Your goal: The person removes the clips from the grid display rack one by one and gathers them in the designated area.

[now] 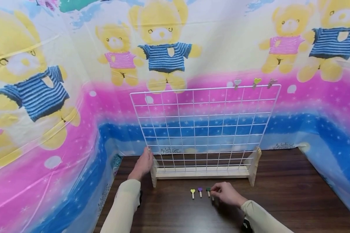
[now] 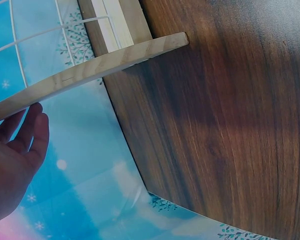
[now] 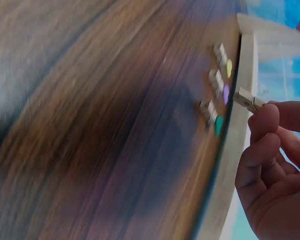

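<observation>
My right hand [image 1: 226, 193] pinches a small wooden clothespin [image 3: 247, 100] between thumb and fingertips, just above the dark table. Beside it lie three heart-topped clothespins in a row: yellow [image 1: 192, 193], purple [image 1: 200, 192] and dark green [image 1: 208, 192]. My left hand [image 1: 144, 163] holds the left wooden upright [image 2: 65, 80] of a white wire grid rack [image 1: 193, 126], with bent fingers against its outer side. Part of that grip is out of sight in the left wrist view.
Along the grid's top wire, toward the right, sit a white [image 1: 237, 83], a yellow [image 1: 257, 81] and a brownish heart clothespin [image 1: 272, 83]. A wooden crossbar [image 1: 202, 175] joins the rack's two feet. Bear-printed cloth [image 1: 221, 48] hangs around the brown table [image 1: 294, 191].
</observation>
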`<state>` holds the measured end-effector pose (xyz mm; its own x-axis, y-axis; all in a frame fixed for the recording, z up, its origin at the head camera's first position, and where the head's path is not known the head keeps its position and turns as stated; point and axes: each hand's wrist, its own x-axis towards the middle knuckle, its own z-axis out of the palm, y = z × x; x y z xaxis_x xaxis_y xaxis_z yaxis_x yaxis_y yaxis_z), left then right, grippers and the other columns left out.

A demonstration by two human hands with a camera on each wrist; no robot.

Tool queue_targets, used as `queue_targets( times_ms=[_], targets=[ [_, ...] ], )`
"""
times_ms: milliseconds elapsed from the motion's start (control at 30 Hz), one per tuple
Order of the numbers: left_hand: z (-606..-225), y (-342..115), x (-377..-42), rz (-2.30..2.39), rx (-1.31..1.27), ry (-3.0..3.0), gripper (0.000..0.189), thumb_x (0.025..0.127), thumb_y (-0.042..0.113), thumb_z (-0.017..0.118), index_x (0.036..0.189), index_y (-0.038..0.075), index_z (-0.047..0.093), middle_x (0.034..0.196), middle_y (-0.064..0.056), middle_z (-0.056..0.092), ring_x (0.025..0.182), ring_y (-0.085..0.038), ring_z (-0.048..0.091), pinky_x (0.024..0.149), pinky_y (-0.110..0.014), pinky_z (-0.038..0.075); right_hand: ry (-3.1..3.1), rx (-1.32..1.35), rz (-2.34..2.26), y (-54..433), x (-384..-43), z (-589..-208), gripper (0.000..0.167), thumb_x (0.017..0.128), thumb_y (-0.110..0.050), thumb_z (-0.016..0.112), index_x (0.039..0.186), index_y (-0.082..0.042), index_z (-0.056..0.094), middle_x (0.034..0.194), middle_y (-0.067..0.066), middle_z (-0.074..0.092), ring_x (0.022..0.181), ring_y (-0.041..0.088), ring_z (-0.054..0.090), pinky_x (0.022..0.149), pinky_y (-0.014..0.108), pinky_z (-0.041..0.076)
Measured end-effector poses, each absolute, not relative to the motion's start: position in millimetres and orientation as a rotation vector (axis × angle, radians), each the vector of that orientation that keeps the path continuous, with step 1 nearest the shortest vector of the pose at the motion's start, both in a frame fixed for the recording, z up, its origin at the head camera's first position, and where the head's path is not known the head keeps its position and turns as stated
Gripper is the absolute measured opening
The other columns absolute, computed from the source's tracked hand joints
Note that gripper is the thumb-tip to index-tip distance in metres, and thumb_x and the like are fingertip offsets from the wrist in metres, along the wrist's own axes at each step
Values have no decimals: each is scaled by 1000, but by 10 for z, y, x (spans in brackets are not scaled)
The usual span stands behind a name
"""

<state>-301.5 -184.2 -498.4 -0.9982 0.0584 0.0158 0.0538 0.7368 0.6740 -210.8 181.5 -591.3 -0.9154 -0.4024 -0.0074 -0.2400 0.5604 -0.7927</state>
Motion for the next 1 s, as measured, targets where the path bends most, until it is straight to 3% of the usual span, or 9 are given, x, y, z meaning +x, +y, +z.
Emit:
queue_targets(
  times_ms=[200,633,1000],
  targets=[
    [-4991,-1861,-3019,1143,96,2912,21,105,28,25,111,9,33,80,-9,42,61,-22,43,55,-35,37,2627,-466,-1244,1885,-2246,-6045,12,91,-11,64,98,-2,67,80,0,61,54,14,55,49,28,47],
    [-4983,-1846,-3015,1150,90,2905,22,105,28,24,112,10,33,82,-9,42,63,-22,44,55,-34,37,2666,-431,-1223,1954,-2372,-6231,6,89,-7,64,85,-4,67,63,-1,56,48,10,50,46,27,42],
    [-4982,-1853,-3011,1142,95,2908,20,105,27,26,113,10,33,82,-9,43,62,-22,43,56,-34,37,2685,-439,-1171,1942,-2434,-6276,6,90,-7,63,85,-5,66,68,-1,57,50,12,51,48,28,42]
  ],
)
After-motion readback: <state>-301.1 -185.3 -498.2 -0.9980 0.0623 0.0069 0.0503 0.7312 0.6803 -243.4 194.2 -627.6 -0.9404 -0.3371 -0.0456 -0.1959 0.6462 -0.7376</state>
